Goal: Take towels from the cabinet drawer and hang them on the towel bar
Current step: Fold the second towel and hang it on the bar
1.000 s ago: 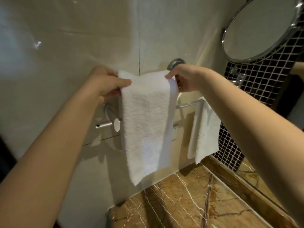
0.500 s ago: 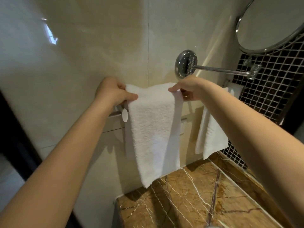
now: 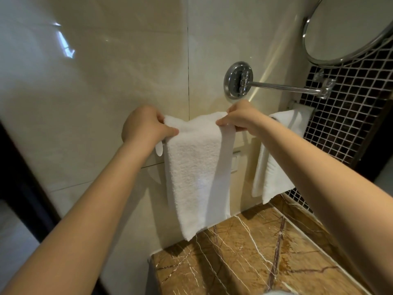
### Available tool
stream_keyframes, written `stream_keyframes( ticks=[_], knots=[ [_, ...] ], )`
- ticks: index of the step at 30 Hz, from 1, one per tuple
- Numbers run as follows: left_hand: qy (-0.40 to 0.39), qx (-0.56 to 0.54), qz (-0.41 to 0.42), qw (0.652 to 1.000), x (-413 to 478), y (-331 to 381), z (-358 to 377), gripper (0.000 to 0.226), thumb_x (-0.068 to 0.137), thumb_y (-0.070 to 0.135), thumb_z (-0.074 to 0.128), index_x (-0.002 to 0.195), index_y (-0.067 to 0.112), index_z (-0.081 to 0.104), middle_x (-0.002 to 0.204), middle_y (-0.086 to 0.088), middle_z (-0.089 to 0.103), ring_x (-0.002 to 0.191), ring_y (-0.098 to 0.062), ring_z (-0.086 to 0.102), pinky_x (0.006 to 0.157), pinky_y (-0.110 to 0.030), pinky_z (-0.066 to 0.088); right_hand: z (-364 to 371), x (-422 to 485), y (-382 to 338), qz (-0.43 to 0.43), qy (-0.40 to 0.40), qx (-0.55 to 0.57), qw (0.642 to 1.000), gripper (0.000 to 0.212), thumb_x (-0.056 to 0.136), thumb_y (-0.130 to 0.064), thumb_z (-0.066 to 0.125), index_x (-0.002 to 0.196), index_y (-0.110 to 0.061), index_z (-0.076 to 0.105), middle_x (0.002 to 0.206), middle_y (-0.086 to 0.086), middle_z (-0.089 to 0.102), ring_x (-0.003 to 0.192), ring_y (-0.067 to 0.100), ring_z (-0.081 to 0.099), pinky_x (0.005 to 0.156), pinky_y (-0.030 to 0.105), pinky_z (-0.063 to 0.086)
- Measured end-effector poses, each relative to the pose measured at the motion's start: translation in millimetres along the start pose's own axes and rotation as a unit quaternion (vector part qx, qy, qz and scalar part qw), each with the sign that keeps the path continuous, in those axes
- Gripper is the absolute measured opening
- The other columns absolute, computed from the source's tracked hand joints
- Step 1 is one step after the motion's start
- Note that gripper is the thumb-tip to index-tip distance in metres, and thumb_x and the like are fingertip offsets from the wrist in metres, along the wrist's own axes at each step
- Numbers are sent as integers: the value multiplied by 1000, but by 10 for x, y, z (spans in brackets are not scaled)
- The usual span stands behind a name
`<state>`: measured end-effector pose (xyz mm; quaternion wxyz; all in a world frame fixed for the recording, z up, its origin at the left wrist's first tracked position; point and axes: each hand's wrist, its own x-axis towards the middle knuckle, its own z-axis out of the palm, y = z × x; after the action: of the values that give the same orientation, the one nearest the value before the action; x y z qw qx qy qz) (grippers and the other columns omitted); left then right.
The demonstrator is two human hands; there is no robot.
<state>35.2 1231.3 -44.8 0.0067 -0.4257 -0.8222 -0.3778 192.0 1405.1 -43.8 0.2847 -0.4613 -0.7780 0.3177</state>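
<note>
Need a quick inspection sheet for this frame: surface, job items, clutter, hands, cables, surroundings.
Surface: brown veined marble counter below the towels.
Job's things: white towel held up at the towel bar, hanging straight down; whether it is over the bar is hidden. Further right hangs a second towel.
Clutter: nothing seen.
Hands: left hand pinches the towel's top left corner; right hand pinches the top right.
Cables: nothing seen.
Surroundings: glossy cream wall tiles, round mirror on a chrome arm, dark mosaic tile.
</note>
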Motion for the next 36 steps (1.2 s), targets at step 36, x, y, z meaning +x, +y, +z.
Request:
stream_keyframes(
  ticks=[36],
  knots=[
    [201, -150, 87, 964, -850, -592, 903, 19, 79, 33, 70, 88, 25, 55, 90, 9, 59, 81, -8, 54, 64, -4, 34, 698, -596, 930, -128, 189, 246, 942, 16, 82, -19, 68, 93, -14, 58, 100, 10, 61, 89, 20, 57, 80, 35, 50]
  ],
)
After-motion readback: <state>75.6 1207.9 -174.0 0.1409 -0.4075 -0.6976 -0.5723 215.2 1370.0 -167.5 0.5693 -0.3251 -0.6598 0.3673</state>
